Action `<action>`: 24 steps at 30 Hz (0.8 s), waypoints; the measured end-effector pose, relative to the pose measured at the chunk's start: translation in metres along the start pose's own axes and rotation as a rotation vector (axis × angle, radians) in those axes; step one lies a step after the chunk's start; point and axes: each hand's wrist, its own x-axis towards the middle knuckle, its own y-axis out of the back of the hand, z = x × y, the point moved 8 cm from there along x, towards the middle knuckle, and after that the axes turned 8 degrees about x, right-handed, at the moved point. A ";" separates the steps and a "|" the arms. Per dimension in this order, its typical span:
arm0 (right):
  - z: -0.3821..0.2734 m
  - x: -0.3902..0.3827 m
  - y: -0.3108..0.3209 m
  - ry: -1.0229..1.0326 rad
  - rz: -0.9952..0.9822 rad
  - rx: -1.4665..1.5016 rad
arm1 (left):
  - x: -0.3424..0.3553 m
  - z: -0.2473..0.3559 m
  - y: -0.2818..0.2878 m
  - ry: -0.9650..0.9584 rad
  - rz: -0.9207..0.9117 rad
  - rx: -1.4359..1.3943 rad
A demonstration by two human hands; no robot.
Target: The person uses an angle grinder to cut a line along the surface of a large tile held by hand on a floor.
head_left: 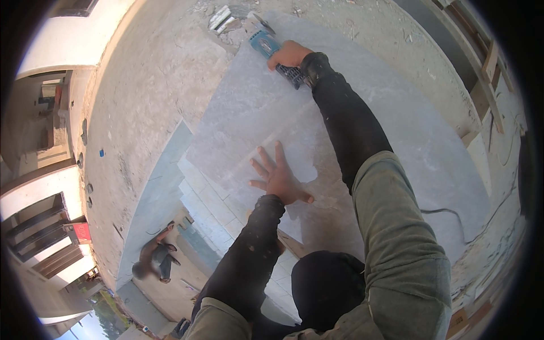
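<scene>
My left hand lies with fingers spread on a large pale grey slab, its palm down near the slab's middle-left. My right hand grips a teal and black angle grinder at the slab's far edge. The grinder's disc shows beyond its body; whether it touches the slab I cannot tell. A dark cable lies across the slab to the right of my right arm.
A person crouches at the lower left by pale tiling and a light blue sheet. White offcuts lie on dusty concrete past the grinder. Boards stand at the right; buildings with openings line the left.
</scene>
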 end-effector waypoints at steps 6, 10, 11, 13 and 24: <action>-0.010 0.007 -0.001 -0.060 -0.048 -0.050 | -0.001 0.000 0.002 0.015 -0.009 0.007; -0.009 0.015 0.003 0.000 -0.005 -0.027 | 0.000 0.004 0.001 0.009 -0.009 0.016; -0.010 0.018 0.002 -0.003 -0.001 -0.026 | 0.000 0.004 0.000 0.012 -0.011 0.018; -0.008 0.021 0.001 -0.024 -0.010 -0.030 | -0.001 0.005 0.000 0.017 -0.016 0.023; -0.020 0.020 -0.001 -0.019 -0.008 -0.011 | 0.001 0.004 -0.001 0.022 -0.014 0.026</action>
